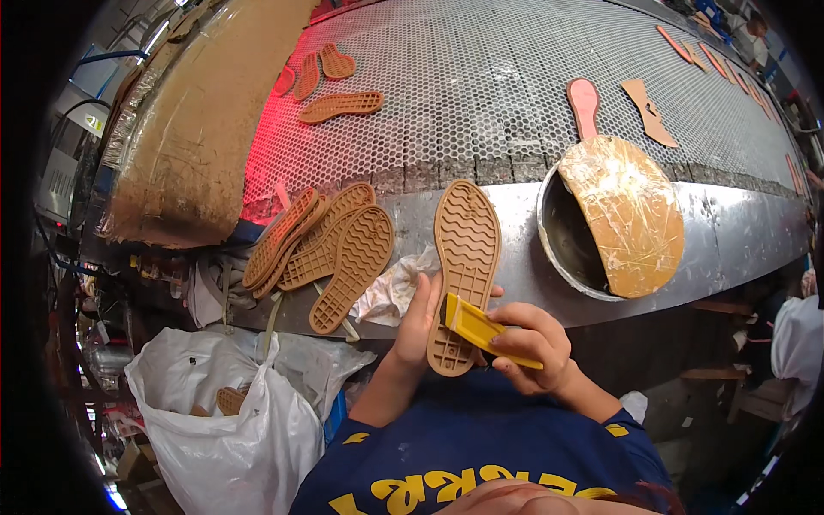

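At the far left, a white sack (232, 438) holds a few tan soles. Next, a pile of patterned soles (354, 266) rests at the near edge of the metal desk (738, 223), beside crumpled paper (396, 283). The left hand (419, 322) grips a tan sole (468, 232) upright by its edges, in front of the person. The right hand (536, 343) pinches a flat yellow tool (481, 329) across the sole's lower half. Farther right stands a metal bowl (577, 245), partly covered by a brown board (639, 223).
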A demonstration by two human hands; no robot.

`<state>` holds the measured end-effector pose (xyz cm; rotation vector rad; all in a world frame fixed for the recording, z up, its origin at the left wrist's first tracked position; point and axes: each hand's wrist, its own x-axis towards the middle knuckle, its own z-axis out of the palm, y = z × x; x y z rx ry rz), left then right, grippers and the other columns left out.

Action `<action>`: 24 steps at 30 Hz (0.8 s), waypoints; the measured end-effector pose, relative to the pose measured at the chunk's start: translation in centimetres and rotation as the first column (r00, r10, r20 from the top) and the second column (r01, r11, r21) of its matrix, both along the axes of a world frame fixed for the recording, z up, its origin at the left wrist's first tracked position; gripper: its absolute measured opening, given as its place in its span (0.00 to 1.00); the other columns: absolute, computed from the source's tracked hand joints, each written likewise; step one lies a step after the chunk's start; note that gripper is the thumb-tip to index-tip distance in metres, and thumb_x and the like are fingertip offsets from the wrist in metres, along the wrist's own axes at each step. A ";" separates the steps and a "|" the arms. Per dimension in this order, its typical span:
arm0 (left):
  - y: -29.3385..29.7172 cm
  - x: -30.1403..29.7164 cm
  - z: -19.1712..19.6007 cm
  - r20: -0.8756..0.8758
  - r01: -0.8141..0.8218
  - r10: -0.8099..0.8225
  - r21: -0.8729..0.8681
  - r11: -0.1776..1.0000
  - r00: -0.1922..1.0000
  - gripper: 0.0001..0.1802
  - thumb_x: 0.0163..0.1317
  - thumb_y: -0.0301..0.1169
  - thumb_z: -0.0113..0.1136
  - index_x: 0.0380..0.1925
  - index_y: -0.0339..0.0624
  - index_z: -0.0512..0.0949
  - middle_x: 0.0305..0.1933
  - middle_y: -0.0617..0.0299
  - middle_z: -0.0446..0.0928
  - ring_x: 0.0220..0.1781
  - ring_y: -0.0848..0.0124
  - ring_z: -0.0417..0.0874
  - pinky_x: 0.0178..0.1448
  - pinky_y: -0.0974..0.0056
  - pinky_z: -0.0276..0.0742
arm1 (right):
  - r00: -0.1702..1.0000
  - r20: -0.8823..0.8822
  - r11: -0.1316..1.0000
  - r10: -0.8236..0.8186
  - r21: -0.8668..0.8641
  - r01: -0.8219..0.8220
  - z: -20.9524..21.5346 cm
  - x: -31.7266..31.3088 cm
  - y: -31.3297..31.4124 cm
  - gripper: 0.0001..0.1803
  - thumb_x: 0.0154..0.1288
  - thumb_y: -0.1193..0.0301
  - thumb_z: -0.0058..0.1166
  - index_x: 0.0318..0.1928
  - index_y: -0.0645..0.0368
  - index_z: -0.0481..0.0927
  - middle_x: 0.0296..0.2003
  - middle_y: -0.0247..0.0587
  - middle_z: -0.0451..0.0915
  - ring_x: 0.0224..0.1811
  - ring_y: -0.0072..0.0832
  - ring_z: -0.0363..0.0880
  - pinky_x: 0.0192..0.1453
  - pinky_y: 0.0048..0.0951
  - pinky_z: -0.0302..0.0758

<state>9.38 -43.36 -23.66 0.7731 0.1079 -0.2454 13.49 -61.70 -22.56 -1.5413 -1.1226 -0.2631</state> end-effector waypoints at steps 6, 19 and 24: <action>-0.1 0.4 -0.1 0.013 -0.027 0.027 -0.026 0.999 1.000 0.41 0.68 0.63 0.20 0.65 0.40 0.55 0.56 0.42 0.70 0.43 0.58 0.82 0.36 0.57 0.84 | 0.992 -0.094 0.996 0.080 0.034 -0.077 0.6 -0.1 -0.9 0.16 0.56 0.70 0.64 0.41 0.64 0.75 0.46 0.56 0.77 0.42 0.45 0.79 0.46 0.37 0.77; 0.0 0.2 0.4 0.059 0.221 -0.213 -0.315 0.923 0.975 0.46 0.65 0.67 0.24 0.68 0.41 0.46 0.59 0.31 0.63 0.39 0.52 0.82 0.26 0.53 0.87 | 0.953 -0.090 0.946 -0.290 0.124 0.300 -0.1 3.6 -0.7 0.14 0.57 0.76 0.62 0.44 0.63 0.77 0.52 0.55 0.72 0.51 0.43 0.78 0.52 0.34 0.77; -0.5 0.1 0.3 0.049 0.261 -0.259 -0.311 0.914 0.965 0.47 0.64 0.68 0.26 0.69 0.41 0.45 0.59 0.31 0.63 0.39 0.51 0.82 0.27 0.53 0.87 | 0.952 -0.079 0.943 -0.297 0.136 0.305 -0.7 3.8 -0.6 0.14 0.57 0.76 0.63 0.44 0.64 0.78 0.52 0.55 0.71 0.51 0.43 0.78 0.53 0.35 0.77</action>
